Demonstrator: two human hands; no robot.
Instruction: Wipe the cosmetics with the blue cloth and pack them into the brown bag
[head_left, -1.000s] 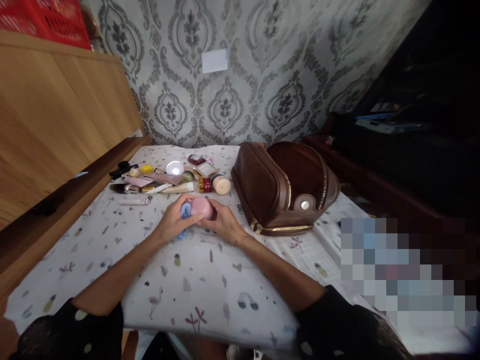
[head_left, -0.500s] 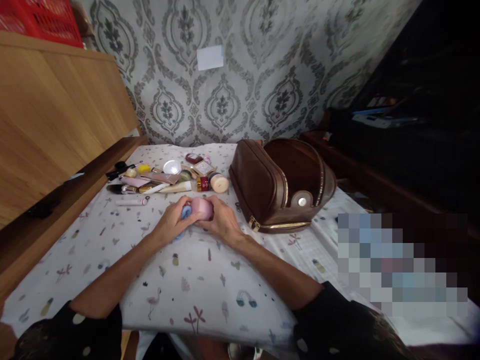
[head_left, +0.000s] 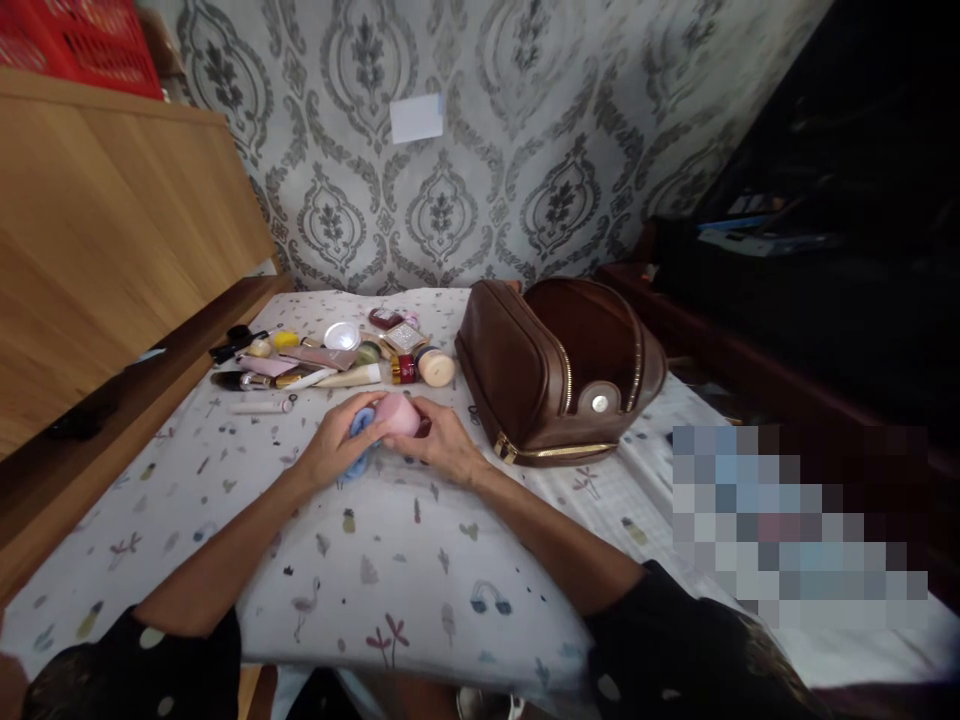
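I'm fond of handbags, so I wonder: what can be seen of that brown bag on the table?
The brown bag looks like glossy leather, boxy with rounded corners. Its gold top zip is undone and the top gapes open; the inside is too dark to see. A silver snap sits on its near end. It rests on the patterned tablecloth, right of the cosmetics; the right hand, nearest, does not touch it.
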